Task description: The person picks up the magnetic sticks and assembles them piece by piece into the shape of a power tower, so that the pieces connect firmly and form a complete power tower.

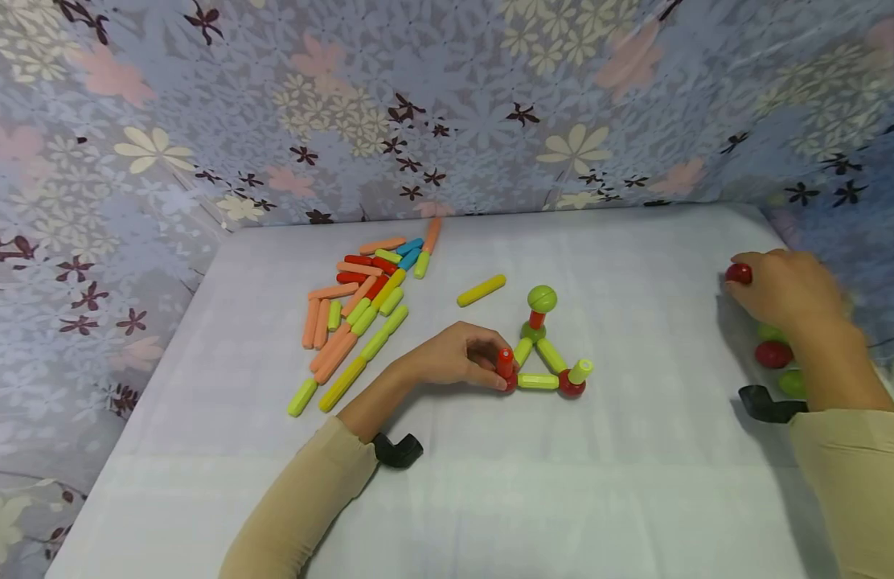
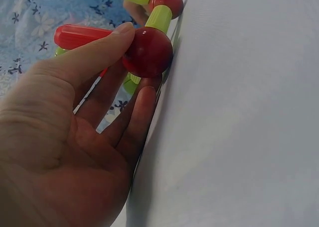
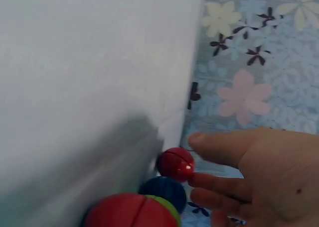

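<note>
My left hand pinches a red ball between thumb and fingers. That ball is the left corner of a triangle of yellow-green rods, and a red rod stands up from it. The right corner is another red ball with an upright yellow-green rod. At the far corner, a green ball carries a short red rod topped by a second green ball. My right hand reaches to a red ball, thumb and fingers parted around it, fingertips right at its side.
Loose orange, yellow, red, green and blue rods lie left of the triangle. One yellow rod lies apart behind it. Under my right wrist is a row of balls, one red, one blue. The floral cloth rises behind the table.
</note>
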The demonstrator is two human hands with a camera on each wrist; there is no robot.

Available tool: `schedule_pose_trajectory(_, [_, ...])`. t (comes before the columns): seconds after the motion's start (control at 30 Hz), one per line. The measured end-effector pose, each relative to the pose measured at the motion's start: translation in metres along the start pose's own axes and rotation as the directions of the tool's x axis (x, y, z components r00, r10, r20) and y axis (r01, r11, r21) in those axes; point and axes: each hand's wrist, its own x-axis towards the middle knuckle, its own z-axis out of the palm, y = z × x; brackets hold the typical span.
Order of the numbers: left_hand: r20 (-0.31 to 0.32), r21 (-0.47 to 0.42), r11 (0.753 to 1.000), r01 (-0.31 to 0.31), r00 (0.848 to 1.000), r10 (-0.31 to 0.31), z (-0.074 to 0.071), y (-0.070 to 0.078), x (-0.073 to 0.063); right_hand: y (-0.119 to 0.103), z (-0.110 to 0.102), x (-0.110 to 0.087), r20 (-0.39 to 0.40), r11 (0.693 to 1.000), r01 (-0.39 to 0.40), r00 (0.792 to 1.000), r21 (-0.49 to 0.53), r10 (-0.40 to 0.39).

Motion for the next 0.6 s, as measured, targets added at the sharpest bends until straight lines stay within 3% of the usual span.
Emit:
schedule_pose_trajectory(0.33, [0.002, -0.024, 1.000, 0.001, 1.000, 0.000, 0.001, 0.001, 0.001, -0.001, 0.004, 0.006, 0.006, 0.997, -0.078, 0.997, 0.011, 0.078])
schedule_pose_trajectory(0.43, [0.011, -0.026, 1.000, 0.002, 1.000, -0.002, 0.002, 0.001, 0.002, -0.021, 0.000, -0.005, -0.028, 0.992, -0.023, 0.999, 0.127, 0.026])
schedule_pose_trajectory(0.5, [0.013, -0.024, 1.000, 0.001, 1.000, -0.001, 0.002, 0.001, 0.001, -0.045, -0.006, -0.020, -0.039, 0.959, 0.053, 0.998, 0.279, -0.044])
schedule_pose_trajectory(0.53, [0.011, -0.021, 1.000, 0.000, 1.000, 0.000, 0.002, 0.001, 0.001, -0.059, -0.009, -0.029, -0.051, 0.927, 0.111, 0.994, 0.358, -0.099])
schedule_pose_trajectory(0.6, [0.006, -0.022, 1.000, -0.003, 1.000, 0.003, 0.001, 0.001, 0.000, -0.086, -0.013, -0.047, -0.086, 0.834, 0.241, 0.970, 0.497, -0.229])
